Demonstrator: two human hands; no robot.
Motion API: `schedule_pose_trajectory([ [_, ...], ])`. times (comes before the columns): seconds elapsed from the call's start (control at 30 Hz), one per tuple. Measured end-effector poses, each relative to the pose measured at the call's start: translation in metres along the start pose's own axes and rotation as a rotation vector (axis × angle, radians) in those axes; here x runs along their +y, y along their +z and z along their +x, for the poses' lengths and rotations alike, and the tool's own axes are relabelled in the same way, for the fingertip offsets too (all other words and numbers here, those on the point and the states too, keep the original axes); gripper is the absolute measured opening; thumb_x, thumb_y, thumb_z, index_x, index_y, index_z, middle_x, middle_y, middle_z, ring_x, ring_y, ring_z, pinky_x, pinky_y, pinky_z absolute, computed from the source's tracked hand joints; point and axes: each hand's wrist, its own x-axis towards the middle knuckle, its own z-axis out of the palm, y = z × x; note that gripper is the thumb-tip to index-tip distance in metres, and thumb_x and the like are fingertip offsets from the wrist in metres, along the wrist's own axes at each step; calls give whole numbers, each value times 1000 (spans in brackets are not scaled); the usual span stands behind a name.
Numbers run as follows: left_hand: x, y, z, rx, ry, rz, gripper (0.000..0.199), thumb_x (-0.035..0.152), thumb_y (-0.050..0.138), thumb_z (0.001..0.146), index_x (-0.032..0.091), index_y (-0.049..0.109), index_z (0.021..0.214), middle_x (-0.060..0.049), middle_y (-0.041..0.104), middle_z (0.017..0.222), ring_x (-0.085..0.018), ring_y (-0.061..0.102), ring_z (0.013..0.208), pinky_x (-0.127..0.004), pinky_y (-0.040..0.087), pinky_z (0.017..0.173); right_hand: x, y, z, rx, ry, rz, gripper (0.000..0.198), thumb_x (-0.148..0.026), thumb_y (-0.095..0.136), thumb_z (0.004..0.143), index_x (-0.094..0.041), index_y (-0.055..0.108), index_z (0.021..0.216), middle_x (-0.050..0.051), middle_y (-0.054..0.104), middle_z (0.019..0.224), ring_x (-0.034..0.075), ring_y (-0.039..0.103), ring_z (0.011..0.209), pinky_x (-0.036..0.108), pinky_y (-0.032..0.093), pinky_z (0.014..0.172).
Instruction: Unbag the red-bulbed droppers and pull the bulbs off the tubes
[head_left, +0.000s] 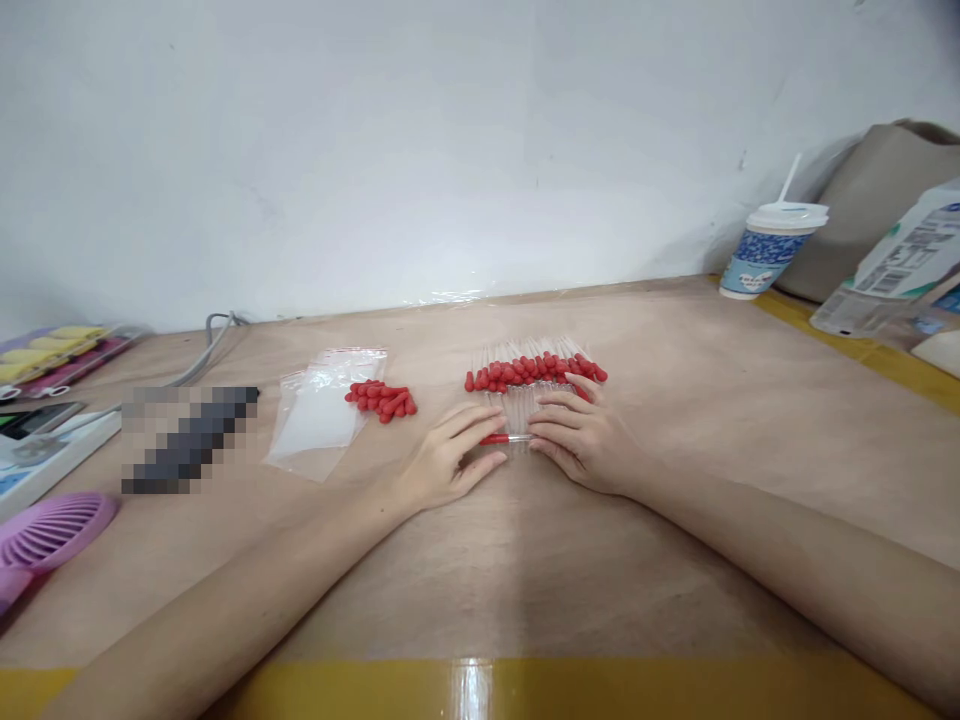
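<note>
In the head view, my left hand (459, 455) pinches a red rubber bulb (493, 439) with thumb and fingers. A clear glass dropper tube (519, 438) extends from it to my right hand (592, 440), whose fingers and thumb close on the other end. Just beyond both hands lies a row of glass droppers with red bulbs (525, 371). Bare glass tubes (516, 405) lie side by side between that row and my fingers. Left of my left hand is a pile of loose red bulbs (380, 399). How far the tube sits inside the held bulb is unclear.
Clear plastic bags (322, 415) lie beside the bulb pile. Farther left are a blurred-out dark object (191, 445), a purple fan (56, 535) and a cable (206, 350). A lidded paper cup (769, 250) and a plastic pack (892, 265) stand at the back right.
</note>
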Motion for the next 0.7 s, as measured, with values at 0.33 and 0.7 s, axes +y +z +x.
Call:
schedule_pose_trajectory([
  [0.33, -3, 16, 5, 50, 52, 85, 16, 22, 55, 83, 17, 61, 97, -6, 67, 90, -18, 60, 87, -35, 52, 78, 0, 1, 1, -46, 19, 40, 19, -32, 49, 86, -21, 63, 93, 2, 68, 94, 17, 57, 95, 42, 30, 99],
  [0.7, 2, 16, 8, 61, 120, 129, 17, 23, 55, 84, 18, 62, 99, -5, 68, 94, -17, 63, 91, -32, 53, 82, 0, 6, 2, 24, -19, 56, 14, -29, 53, 84, -22, 65, 88, -1, 70, 86, 15, 60, 91, 41, 33, 99],
])
